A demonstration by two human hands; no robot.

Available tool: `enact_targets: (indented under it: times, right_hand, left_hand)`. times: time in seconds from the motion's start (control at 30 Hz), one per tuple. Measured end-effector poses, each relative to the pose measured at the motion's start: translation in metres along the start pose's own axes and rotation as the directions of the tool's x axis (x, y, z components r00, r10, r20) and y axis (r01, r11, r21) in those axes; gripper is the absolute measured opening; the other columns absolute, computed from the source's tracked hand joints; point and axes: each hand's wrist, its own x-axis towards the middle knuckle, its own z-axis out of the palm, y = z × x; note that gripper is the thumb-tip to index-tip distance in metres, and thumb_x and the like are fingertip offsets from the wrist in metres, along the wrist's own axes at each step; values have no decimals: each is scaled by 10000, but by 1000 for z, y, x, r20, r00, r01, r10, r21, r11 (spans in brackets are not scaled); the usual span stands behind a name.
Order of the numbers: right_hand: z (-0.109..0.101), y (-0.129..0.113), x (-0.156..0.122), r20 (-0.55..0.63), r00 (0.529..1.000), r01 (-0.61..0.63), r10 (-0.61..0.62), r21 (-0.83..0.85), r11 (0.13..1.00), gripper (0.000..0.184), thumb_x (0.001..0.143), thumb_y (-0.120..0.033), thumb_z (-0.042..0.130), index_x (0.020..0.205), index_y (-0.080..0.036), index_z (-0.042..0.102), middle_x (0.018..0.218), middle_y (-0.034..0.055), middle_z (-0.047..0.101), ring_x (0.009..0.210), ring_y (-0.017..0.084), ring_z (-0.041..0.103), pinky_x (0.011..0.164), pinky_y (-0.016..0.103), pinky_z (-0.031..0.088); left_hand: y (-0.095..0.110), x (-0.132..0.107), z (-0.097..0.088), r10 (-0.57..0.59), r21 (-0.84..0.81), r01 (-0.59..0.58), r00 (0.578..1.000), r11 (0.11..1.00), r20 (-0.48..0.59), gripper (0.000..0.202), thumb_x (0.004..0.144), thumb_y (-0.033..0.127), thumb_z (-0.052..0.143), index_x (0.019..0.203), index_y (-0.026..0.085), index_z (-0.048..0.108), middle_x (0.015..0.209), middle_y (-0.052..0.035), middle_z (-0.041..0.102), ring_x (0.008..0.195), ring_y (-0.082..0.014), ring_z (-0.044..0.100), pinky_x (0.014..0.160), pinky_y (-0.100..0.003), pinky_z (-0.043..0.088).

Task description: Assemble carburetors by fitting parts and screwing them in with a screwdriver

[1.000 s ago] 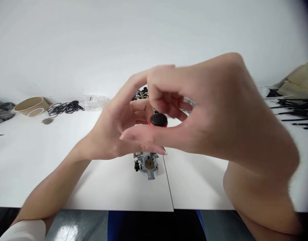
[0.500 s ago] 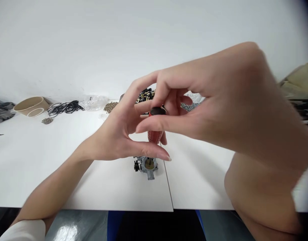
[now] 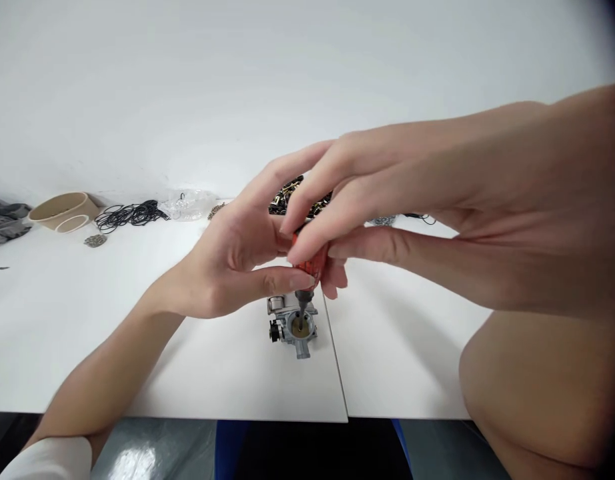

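Observation:
A screwdriver [image 3: 313, 268] with a red handle stands nearly upright, its dark shaft reaching down into the round bore of a grey metal carburetor [image 3: 301, 343]. The carburetor rests on the white table. My left hand [image 3: 237, 257] is closed around the lower part of the handle, thumb in front and fingertips behind. From above, my right hand [image 3: 387, 193] grips the top of the handle between thumb and fingers. The screwdriver's tip is inside the bore, and what it touches there I cannot make out.
Along the wall lie a beige bowl [image 3: 62, 208], black rubber rings [image 3: 132, 217], a clear plastic bag [image 3: 190, 205] and a heap of small black and brass parts [image 3: 287, 197]. A small pile of metal pieces [image 3: 95, 241] sits near the bowl. A seam [image 3: 337, 360] splits the tabletop.
My right hand has turned and its fingers now wrap over the handle's top, which showed before. My left thumb has shifted up and left, uncovering the shaft and more of the carburetor.

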Motion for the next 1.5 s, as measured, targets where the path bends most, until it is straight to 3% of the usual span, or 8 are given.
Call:
enact_targets:
  times: [0.1, 0.2, 0.33, 0.57, 0.8, 1.17, 1.3, 1.5]
  right_hand:
    - [0, 2, 0, 14, 1000, 15, -15, -10, 1000, 242, 899, -120, 540, 903, -297, 705, 995, -45, 693, 764, 115, 650, 596, 234, 528]
    - [7, -3, 4, -166, 986, -24, 4, -122, 992, 147, 839, -173, 670, 711, -244, 650, 771, -41, 677, 618, 96, 593, 487, 236, 455]
    - [22, -10, 13, -320, 947, -81, 25, -163, 983, 354, 787, -318, 765, 549, -211, 526, 481, -47, 503, 467, 87, 481, 421, 256, 341]
    - [19, -16, 16, -170, 984, -58, 54, -22, 998, 216, 908, -331, 631, 722, -223, 611, 796, -37, 693, 680, 108, 611, 541, 218, 472]
    - [-4, 3, 5, 125, 992, -7, -8, 118, 993, 304, 867, -146, 549, 1030, -351, 702, 978, -44, 696, 919, 164, 662, 692, 238, 573]
    - [0, 3, -4, -29, 997, -74, 73, -35, 997, 58, 877, -343, 684, 934, -336, 697, 793, -62, 680, 661, 101, 636, 494, 216, 479]
    - [5, -4, 0, -60, 997, -51, 46, -70, 996, 314, 808, -481, 756, 727, -241, 570, 623, -69, 581, 497, 65, 509, 395, 223, 381]
    - [13, -14, 6, -143, 990, -33, 16, -117, 993, 579, 815, -561, 716, 554, -194, 353, 507, -65, 456, 418, 56, 299, 364, 268, 291]
  left_hand:
    - [4, 2, 5, -51, 25, 51, 998, 998, -29, 528, 824, 41, 615, 1288, 238, 457, 1053, -44, 642, 934, -183, 694, 822, -353, 658]
    - [3, 3, 9, -35, 28, 37, 997, 999, -62, 552, 775, 46, 687, 1253, 234, 485, 1157, -38, 590, 911, -142, 682, 781, -282, 655]
    - [-4, 5, 10, 6, 21, -5, 997, 1000, -82, 704, 699, 141, 797, 1291, 279, 443, 1200, -46, 601, 812, -125, 680, 612, -215, 611]
    - [-4, 7, 8, 125, 37, -122, 984, 992, -128, 475, 711, 47, 742, 1094, 261, 560, 1065, 18, 610, 1015, -160, 663, 670, -187, 619]
    - [2, 2, 1, 13, 122, -1, 995, 993, -100, 809, 737, 185, 776, 1439, 241, 378, 937, -18, 692, 821, -174, 714, 691, -237, 627]
    - [4, 1, 3, -75, 72, 77, 997, 994, -30, 401, 817, 199, 654, 1207, 239, 571, 1009, 26, 689, 931, -177, 704, 846, -296, 606]
    - [1, 1, 2, 11, 129, -6, 999, 992, -42, 443, 726, 163, 759, 1127, 255, 596, 1026, 18, 667, 1004, -190, 683, 924, -331, 583]
    - [5, 9, 9, 88, 118, -75, 989, 990, -116, 590, 669, 156, 827, 1202, 255, 594, 1084, -25, 663, 876, -148, 664, 743, -279, 602]
